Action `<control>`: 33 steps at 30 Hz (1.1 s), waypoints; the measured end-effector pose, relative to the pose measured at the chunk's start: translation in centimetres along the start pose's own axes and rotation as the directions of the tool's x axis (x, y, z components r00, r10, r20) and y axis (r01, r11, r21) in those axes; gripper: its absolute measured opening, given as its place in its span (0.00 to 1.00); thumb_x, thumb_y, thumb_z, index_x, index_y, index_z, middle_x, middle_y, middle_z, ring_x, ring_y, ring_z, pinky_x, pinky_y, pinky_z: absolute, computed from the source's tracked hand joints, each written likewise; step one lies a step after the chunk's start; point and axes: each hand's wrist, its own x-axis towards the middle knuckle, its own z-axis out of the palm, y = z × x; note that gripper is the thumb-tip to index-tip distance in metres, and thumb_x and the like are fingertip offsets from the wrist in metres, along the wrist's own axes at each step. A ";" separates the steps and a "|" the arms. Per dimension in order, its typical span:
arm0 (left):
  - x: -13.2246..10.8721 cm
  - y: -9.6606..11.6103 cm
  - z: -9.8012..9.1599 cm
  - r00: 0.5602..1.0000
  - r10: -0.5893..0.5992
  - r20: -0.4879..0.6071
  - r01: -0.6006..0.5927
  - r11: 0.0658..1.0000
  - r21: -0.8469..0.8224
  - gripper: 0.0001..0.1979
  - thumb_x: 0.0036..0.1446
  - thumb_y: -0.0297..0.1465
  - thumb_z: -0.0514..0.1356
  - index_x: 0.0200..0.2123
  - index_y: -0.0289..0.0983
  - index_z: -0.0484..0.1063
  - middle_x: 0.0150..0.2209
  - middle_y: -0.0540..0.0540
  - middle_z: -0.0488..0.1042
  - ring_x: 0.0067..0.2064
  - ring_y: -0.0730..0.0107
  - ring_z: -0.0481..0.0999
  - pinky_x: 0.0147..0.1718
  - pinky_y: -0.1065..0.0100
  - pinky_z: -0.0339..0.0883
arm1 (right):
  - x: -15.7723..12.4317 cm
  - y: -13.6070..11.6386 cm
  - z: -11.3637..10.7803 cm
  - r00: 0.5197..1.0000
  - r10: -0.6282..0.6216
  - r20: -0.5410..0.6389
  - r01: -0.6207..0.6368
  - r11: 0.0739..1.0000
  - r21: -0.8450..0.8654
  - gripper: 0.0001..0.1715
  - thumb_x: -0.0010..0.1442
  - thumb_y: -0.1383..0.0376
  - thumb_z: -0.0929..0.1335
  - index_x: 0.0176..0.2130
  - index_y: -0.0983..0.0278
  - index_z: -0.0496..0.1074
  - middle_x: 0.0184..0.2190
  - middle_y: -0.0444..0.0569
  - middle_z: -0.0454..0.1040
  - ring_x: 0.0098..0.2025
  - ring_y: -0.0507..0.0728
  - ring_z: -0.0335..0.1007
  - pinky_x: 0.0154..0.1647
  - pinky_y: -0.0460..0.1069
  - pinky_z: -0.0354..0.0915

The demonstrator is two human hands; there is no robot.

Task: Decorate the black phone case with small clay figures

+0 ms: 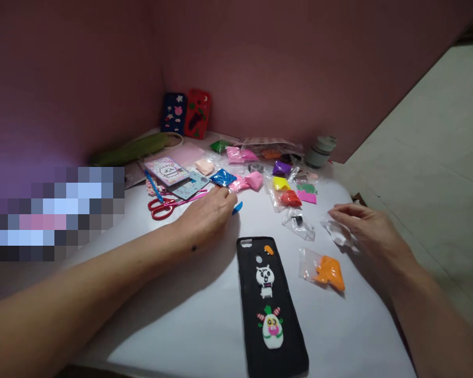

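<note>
A black phone case [271, 310] with small clay figures stuck on it lies on the white table [173, 315] in front of me. My left hand [207, 215] rests palm down beyond it, fingers curled over a small blue tool [237, 208] that sticks out at the fingertips. My right hand [368, 228] lies to the right, its fingers closed on a clear plastic bag with white clay [339, 233]. A clear bag of orange clay [326, 271] lies between the case and my right hand. A small bag with black clay [298, 223] sits just above it.
Several bags of coloured clay [284, 189] are spread at the back of the table. Red scissors [165, 206], a blue pen [153, 185] and sticker cards [166, 170] lie at the left. Two decorated phone cases [186, 113] lean on the pink wall. A grey jar [320, 150] stands at the back right.
</note>
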 end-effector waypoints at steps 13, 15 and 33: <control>-0.1 0.1 -0.2 0.995 0.076 -0.067 -0.079 0.996 -0.046 0.11 0.55 0.21 0.51 0.38 0.31 0.70 0.40 0.37 0.71 0.44 0.55 0.67 0.44 0.56 0.64 | 0.1 0.4 2.1 0.987 -0.057 0.148 0.099 0.950 -0.295 0.07 0.61 0.63 0.69 0.36 0.65 0.73 0.39 0.47 0.74 0.39 0.55 0.71 0.42 0.55 0.68; -0.1 0.2 0.0 0.992 0.076 -0.101 -0.085 0.992 -0.097 0.10 0.55 0.21 0.51 0.38 0.31 0.71 0.39 0.37 0.71 0.44 0.56 0.67 0.44 0.56 0.64 | -0.2 -0.2 2.1 0.991 -0.068 0.119 0.095 0.967 -0.238 0.06 0.57 0.63 0.71 0.32 0.64 0.75 0.34 0.46 0.74 0.37 0.56 0.70 0.40 0.54 0.67; -2.8 7.3 -2.8 0.993 0.082 0.089 0.050 0.396 -0.917 0.18 0.55 0.33 0.60 0.48 0.35 0.63 0.29 0.51 0.69 0.28 0.72 0.71 0.27 0.69 0.65 | -9.2 -9.8 3.8 0.920 -0.389 0.042 0.351 0.868 0.350 0.07 0.57 0.68 0.71 0.35 0.55 0.78 0.38 0.45 0.73 0.45 0.57 0.70 0.45 0.50 0.67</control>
